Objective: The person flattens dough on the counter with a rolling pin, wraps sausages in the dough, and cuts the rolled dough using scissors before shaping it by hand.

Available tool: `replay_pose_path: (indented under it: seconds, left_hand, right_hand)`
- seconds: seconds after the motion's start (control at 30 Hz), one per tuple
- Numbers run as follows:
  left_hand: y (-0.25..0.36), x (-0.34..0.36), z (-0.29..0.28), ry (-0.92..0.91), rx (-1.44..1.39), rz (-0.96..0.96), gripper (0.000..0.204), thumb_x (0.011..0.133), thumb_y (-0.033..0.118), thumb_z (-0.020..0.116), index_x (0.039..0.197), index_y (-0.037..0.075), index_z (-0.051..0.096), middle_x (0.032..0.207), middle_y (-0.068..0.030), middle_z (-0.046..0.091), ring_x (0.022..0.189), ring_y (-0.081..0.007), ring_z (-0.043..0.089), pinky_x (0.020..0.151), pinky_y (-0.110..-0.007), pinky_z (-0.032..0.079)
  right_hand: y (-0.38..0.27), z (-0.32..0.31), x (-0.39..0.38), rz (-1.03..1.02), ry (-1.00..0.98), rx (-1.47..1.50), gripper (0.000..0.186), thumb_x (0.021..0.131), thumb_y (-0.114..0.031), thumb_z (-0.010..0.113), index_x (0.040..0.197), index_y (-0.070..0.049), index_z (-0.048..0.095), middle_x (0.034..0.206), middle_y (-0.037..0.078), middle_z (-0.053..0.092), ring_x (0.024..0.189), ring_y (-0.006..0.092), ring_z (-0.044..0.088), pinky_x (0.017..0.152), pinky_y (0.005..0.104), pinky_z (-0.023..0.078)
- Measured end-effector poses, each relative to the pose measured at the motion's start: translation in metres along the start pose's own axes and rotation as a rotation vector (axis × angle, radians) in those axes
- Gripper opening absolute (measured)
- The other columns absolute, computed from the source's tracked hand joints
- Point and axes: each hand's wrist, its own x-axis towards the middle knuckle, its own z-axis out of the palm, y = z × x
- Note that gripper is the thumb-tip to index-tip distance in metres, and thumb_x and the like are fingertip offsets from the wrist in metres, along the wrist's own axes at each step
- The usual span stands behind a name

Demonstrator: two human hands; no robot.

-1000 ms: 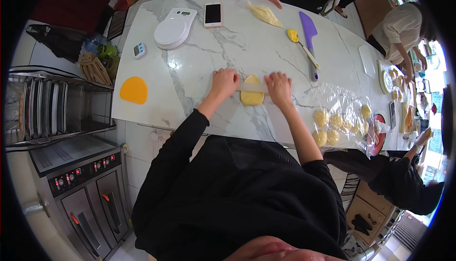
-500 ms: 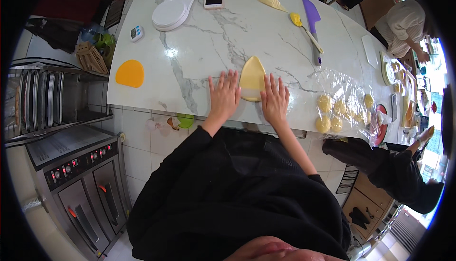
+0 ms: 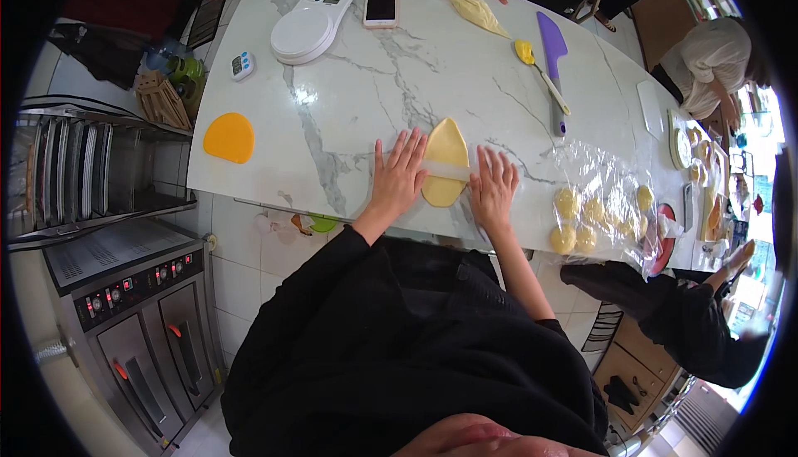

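Left hand (image 3: pixel 401 176) and right hand (image 3: pixel 495 189) palms-down, fingers loosely spread, pale rolling pin (image 3: pixel 448 169) between them across dough (image 3: pixel 445 193), table edge (image 3: pixel 287 201) just behind, marble tabletop (image 3: pixel 353 91) ahead, oven (image 3: pixel 137 324) back-left.

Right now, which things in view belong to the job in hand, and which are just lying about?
In use, or likely part of it:
- flattened dough
- white rolling pin, under left hand and right hand
- dough balls under clear plastic, probably

Apparently lying about:
- white scale
- phone
- timer
- orange scraper
- purple-bladed tool
- yellow-smeared spoon
- bag of yellow paste
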Motion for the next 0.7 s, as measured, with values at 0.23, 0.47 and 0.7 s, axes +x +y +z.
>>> replay_pose_path:
  seconds: [0.23, 0.47, 0.7]
  left_hand:
    - [-0.027, 0.108, 0.018, 0.072, 0.125, -0.084, 0.049, 0.086, 0.036, 0.032, 0.127, 0.009, 0.033, 0.135, -0.0082, 0.025, 0.127, -0.0262, 0.016, 0.101, -0.05, 0.003]
    - [-0.047, 0.16, 0.031, 0.121, 0.055, -0.131, 0.045, 0.087, 0.033, 0.031, 0.124, 0.008, 0.038, 0.134, -0.0087, 0.026, 0.127, -0.0271, 0.014, 0.1, -0.05, 0.001]
    - [-0.04, 0.156, 0.007, 0.169, -0.131, -0.063, 0.017, 0.082, 0.019, 0.044, 0.083, 0.006, 0.056, 0.085, -0.0088, 0.055, 0.082, -0.0279, 0.05, 0.078, -0.041, 0.036]
  right_hand:
    - [0.025, 0.024, 0.109, 0.129, 0.042, -0.078, 0.046, 0.088, -0.033, 0.029, 0.126, -0.009, 0.033, 0.134, 0.005, 0.026, 0.126, 0.0249, 0.016, 0.101, 0.0436, 0.006]
    - [0.037, 0.028, 0.165, 0.034, 0.13, 0.006, 0.048, 0.087, -0.036, 0.033, 0.121, -0.004, 0.038, 0.126, 0.007, 0.037, 0.124, 0.022, 0.023, 0.102, 0.0454, 0.004]
    - [0.036, 0.007, 0.148, 0.101, 0.53, 0.281, 0.022, 0.083, -0.018, 0.044, 0.096, 0.0, 0.049, 0.096, 0.012, 0.05, 0.099, 0.0281, 0.044, 0.092, 0.0422, 0.023]
